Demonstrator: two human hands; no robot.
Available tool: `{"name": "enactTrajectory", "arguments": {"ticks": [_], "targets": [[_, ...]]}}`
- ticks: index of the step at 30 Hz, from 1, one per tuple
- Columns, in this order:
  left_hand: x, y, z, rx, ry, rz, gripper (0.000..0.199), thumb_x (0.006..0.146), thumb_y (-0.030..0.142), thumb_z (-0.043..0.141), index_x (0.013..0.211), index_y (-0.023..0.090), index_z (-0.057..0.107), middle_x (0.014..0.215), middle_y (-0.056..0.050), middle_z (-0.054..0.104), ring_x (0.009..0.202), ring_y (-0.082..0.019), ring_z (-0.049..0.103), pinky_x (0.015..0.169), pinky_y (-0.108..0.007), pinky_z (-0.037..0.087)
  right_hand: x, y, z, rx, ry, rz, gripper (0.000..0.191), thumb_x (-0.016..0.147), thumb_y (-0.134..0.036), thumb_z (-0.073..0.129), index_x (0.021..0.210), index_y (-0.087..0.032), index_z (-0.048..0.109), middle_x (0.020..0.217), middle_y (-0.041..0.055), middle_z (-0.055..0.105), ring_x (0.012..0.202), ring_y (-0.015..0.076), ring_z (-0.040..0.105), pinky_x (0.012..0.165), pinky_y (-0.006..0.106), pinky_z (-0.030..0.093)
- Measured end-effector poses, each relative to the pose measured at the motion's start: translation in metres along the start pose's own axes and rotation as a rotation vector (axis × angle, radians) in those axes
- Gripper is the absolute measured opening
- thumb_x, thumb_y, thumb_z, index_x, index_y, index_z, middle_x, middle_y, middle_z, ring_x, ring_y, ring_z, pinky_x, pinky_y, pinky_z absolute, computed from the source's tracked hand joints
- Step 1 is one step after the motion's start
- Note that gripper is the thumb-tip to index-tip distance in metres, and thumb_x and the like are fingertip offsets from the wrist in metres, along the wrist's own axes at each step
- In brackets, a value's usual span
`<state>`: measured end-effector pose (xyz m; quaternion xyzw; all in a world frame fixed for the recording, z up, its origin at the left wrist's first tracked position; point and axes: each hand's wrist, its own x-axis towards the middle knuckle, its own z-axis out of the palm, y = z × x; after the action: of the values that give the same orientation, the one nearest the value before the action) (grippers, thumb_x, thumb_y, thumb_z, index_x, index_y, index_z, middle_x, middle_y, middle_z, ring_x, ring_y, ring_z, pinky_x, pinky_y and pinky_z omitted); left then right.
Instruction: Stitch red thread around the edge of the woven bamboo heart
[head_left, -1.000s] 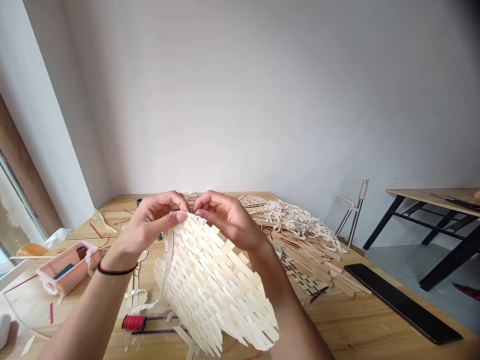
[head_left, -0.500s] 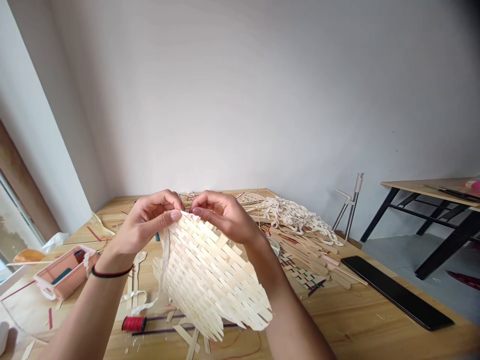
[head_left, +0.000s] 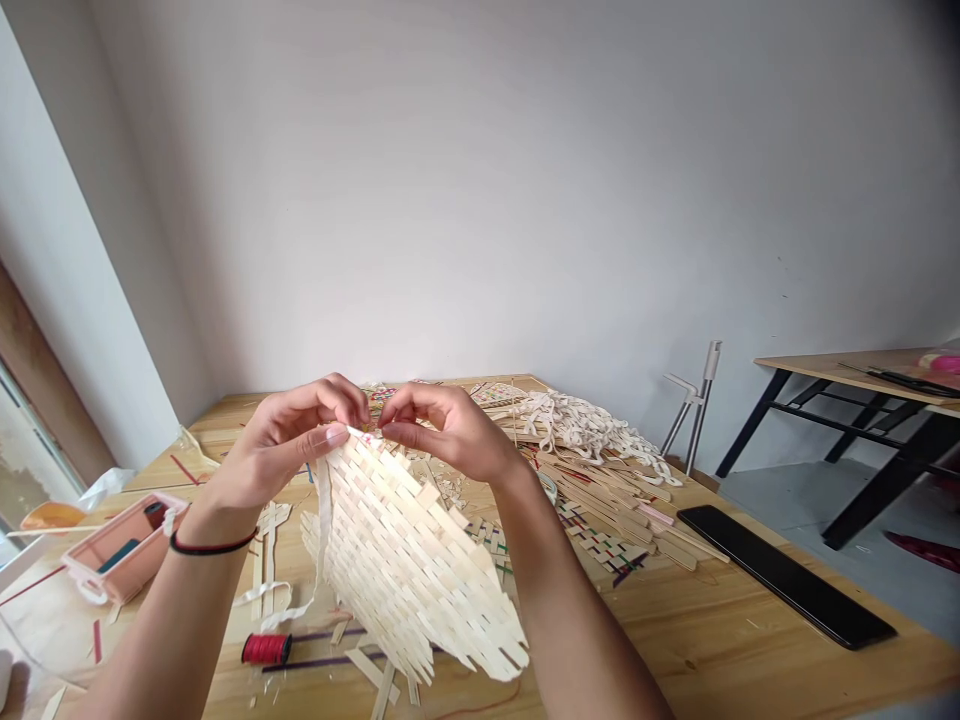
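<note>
Left hand and right hand both pinch top edge of pale woven mat, raised above wooden table; red spool near

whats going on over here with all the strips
A person holds a woven bamboo-strip piece up over a wooden table. The left hand and right hand both pinch its top edge, fingertips nearly meeting. A red thread spool, a pink box and loose strips lie about.
</note>
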<state>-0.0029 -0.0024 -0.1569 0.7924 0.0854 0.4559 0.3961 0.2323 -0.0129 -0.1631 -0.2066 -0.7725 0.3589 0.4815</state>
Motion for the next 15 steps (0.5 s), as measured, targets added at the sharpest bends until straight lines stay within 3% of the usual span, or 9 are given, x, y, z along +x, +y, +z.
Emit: {"name": "enactTrajectory", "arguments": {"ticks": [3, 7, 12, 15], "targets": [[-0.002, 0.001, -0.003, -0.089, -0.096, -0.008, 0.008, 0.099, 0.021, 0.064, 0.094, 0.018, 0.070, 0.106, -0.011, 0.069, 0.093, -0.021, 0.066, 0.083, -0.035, 0.053, 0.003, 0.011, -0.006, 0.005, -0.007, 0.034, 0.034, 0.086, -0.050, 0.079, 0.094, -0.019, 0.070, 0.079, -0.0003, 0.060, 0.074, 0.0137, 0.052, 0.072, 0.029, 0.044], [-0.004, 0.004, -0.004, -0.201, -0.171, -0.022, 0.007, 0.099, 0.020, 0.063, 0.097, 0.017, 0.069, 0.093, -0.009, 0.071, 0.078, -0.019, 0.067, 0.073, -0.032, 0.055, 0.007, 0.030, -0.012, -0.011, -0.029, 0.104, 0.040, 0.083, -0.055, 0.080, 0.093, -0.018, 0.070, 0.073, -0.0027, 0.054, 0.069, 0.0126, 0.047, 0.065, 0.027, 0.038], [-0.003, 0.011, -0.008, -0.287, -0.145, 0.041, 0.005, 0.094, 0.018, 0.066, 0.092, 0.014, 0.069, 0.079, -0.006, 0.066, 0.068, -0.017, 0.064, 0.058, -0.027, 0.052, 0.008, 0.065, -0.026, -0.058, -0.003, 0.211, 0.042, 0.083, -0.055, 0.079, 0.096, -0.016, 0.070, 0.074, -0.0027, 0.055, 0.068, 0.0123, 0.048, 0.063, 0.025, 0.035], [-0.003, 0.012, -0.012, -0.269, -0.094, 0.010, 0.006, 0.092, 0.019, 0.070, 0.088, 0.014, 0.070, 0.077, -0.007, 0.066, 0.067, -0.018, 0.064, 0.057, -0.027, 0.052, 0.006, 0.086, -0.039, -0.156, -0.066, 0.321, 0.026, 0.088, -0.038, 0.076, 0.102, -0.017, 0.073, 0.082, 0.0003, 0.065, 0.074, 0.0145, 0.057, 0.068, 0.026, 0.041]]}}
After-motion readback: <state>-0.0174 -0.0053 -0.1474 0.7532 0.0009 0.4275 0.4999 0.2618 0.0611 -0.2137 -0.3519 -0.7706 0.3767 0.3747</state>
